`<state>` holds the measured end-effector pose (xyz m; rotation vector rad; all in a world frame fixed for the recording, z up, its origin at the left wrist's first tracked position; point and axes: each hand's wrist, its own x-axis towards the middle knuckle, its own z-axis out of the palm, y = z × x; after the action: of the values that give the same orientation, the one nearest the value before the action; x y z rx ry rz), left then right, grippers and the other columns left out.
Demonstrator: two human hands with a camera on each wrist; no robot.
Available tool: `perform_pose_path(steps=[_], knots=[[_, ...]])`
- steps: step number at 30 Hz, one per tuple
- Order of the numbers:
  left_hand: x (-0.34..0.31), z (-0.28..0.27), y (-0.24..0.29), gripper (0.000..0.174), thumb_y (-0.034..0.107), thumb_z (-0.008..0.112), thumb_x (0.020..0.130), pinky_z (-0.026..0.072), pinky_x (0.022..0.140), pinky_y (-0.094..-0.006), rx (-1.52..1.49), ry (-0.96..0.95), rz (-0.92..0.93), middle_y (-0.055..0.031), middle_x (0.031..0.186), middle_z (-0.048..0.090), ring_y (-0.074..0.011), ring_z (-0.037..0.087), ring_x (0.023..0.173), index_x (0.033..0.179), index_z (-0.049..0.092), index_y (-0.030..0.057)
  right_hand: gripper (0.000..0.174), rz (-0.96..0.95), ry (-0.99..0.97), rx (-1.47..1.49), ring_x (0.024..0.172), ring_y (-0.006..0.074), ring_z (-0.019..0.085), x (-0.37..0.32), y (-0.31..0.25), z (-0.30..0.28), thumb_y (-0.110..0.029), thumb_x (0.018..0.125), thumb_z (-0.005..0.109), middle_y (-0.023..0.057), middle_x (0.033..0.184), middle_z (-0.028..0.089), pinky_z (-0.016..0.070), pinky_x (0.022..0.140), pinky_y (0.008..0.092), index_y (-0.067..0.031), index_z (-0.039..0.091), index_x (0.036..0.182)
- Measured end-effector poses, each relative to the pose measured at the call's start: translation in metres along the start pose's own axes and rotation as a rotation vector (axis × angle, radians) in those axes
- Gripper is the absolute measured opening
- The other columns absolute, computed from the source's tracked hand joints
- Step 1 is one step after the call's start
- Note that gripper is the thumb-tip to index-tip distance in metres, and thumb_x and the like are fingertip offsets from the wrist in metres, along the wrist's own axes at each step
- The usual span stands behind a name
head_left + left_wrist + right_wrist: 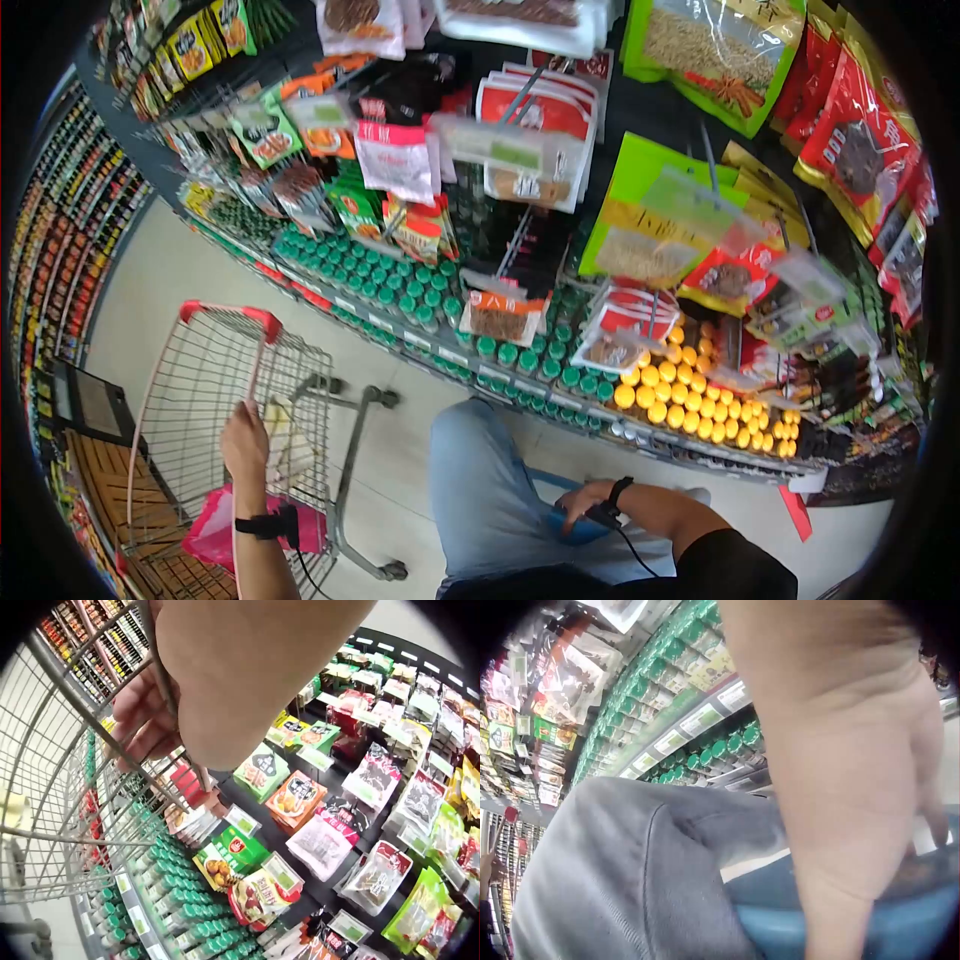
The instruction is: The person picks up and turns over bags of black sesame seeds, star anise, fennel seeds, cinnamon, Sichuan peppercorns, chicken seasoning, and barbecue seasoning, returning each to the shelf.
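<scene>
My left hand [245, 440] grips the top side rail of a wire shopping cart [160, 400] with red corner caps. In the left wrist view its fingers [146, 724] curl round the grey wire. Inside the cart lie a bright pink bag [207, 525] and pale packets [290, 445]. Low beside my bent jeans leg [475, 490], my right hand [588, 500] rests on a smooth blue object [911, 930] with a rounded edge. The thumb points straight down over it, and part of the blue object is hidden beneath the hand.
A curved shelf ahead holds rows of green-capped jars [400, 285] and yellow-capped bottles [680, 385]. Above them, spice packets [540, 120] hang on hooks with price tags. Another stocked shelf [60, 230] stands at far left, near a slatted wooden surface [105, 490].
</scene>
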<state>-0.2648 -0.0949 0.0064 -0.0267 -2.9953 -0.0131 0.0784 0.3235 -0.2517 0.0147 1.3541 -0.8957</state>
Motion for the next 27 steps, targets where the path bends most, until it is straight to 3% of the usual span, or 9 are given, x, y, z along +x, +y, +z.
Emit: perform_pose_path(steps=[2,4,7,11,13,15,18,25,27], knots=[[0.006,-0.002,-0.007,0.042,0.036,0.035,0.095,0.0453,0.066,-0.053,0.033,0.023,-0.01,-0.0258,0.075,0.061,-0.0443,0.059,0.075,0.088,0.058,0.0014,0.079,0.067,-0.03,0.132,0.105,0.0277,0.055,-0.003,0.0,0.029,-0.053,0.068,0.071,0.0149,0.115,0.056,0.0446,0.086,0.0376,-0.002,0.048,0.124],[0.011,-0.01,-0.017,0.042,0.034,0.034,0.096,0.0462,0.066,-0.0521,0.047,0.037,0.023,-0.0257,0.076,0.061,-0.0436,0.06,0.074,0.087,0.058,0.0015,0.089,0.058,0.282,0.033,0.105,0.0285,0.055,0.002,0.017,0.043,-0.059,0.066,0.069,0.0185,0.12,0.053,0.0481,0.084,0.0396,-0.0021,0.043,0.13],[0.015,-0.009,-0.03,0.042,0.033,0.033,0.096,0.0468,0.065,-0.0512,0.045,0.091,0.015,-0.0254,0.076,0.061,-0.0431,0.06,0.074,0.086,0.058,0.0013,0.088,0.155,0.313,-0.067,0.108,0.0328,0.054,-0.009,0.036,0.068,-0.066,0.066,0.064,0.0174,0.119,0.055,0.0444,0.089,0.0393,-0.0045,0.047,0.127],[0.024,-0.006,-0.038,0.042,0.035,0.033,0.097,0.0465,0.064,-0.0507,0.066,0.128,0.005,-0.0237,0.076,0.062,-0.0429,0.06,0.074,0.085,0.058,0.0029,0.094,0.074,0.495,-0.032,0.109,0.033,0.053,-0.012,0.053,0.081,-0.07,0.065,0.061,0.0206,0.119,0.055,0.0429,0.091,0.0393,0.0011,0.048,0.124],[0.027,-0.005,-0.041,0.042,0.036,0.034,0.096,0.0456,0.064,-0.0512,0.084,0.178,0.048,-0.0231,0.076,0.062,-0.0432,0.059,0.073,0.086,0.058,0.0031,0.096,0.035,0.473,-0.042,0.108,0.033,0.054,-0.001,0.058,0.068,-0.07,0.063,0.063,0.0225,0.117,0.055,0.0433,0.091,0.0391,0.004,0.048,0.122],[0.032,-0.003,-0.042,0.044,0.036,0.033,0.096,0.0449,0.065,-0.05,0.117,0.048,-0.024,-0.0245,0.081,0.062,-0.0434,0.059,0.076,0.091,0.059,0.0011,0.096,-0.003,0.427,-0.004,0.107,0.0334,0.054,0.006,0.06,0.056,-0.068,0.062,0.066,0.0227,0.117,0.055,0.0435,0.091,0.0381,0.004,0.049,0.122],[0.037,0.012,-0.062,0.043,0.036,0.035,0.096,0.043,0.063,-0.0524,0.088,0.005,-0.013,-0.0245,0.075,0.06,-0.0438,0.058,0.072,0.086,0.057,0.0013,0.094,-0.031,0.283,-0.077,0.106,0.0335,0.055,0.008,0.036,0.018,-0.066,0.061,0.068,0.0223,0.117,0.056,0.0443,0.09,0.0371,0.0047,0.049,0.121],[0.046,0.0,-0.06,0.043,0.038,0.036,0.095,0.0421,0.065,-0.0526,0.054,-0.083,-0.064,-0.0247,0.076,0.059,-0.0446,0.057,0.075,0.086,0.058,0.0016,0.086,-0.054,0.348,-0.033,0.102,0.0331,0.057,0.003,-0.033,-0.049,-0.066,0.067,0.065,0.0197,0.11,0.06,0.0455,0.083,0.0408,0.0086,0.058,0.11],[0.047,-0.003,-0.057,0.042,0.037,0.037,0.095,0.042,0.065,-0.0517,0.085,-0.043,-0.035,-0.0238,0.076,0.06,-0.0435,0.057,0.076,0.086,0.057,0.001,0.086,-0.065,0.373,-0.014,0.106,0.0326,0.055,0.027,-0.042,-0.066,-0.066,0.068,0.063,0.0197,0.115,0.059,0.044,0.086,0.0401,0.0074,0.057,0.113]])
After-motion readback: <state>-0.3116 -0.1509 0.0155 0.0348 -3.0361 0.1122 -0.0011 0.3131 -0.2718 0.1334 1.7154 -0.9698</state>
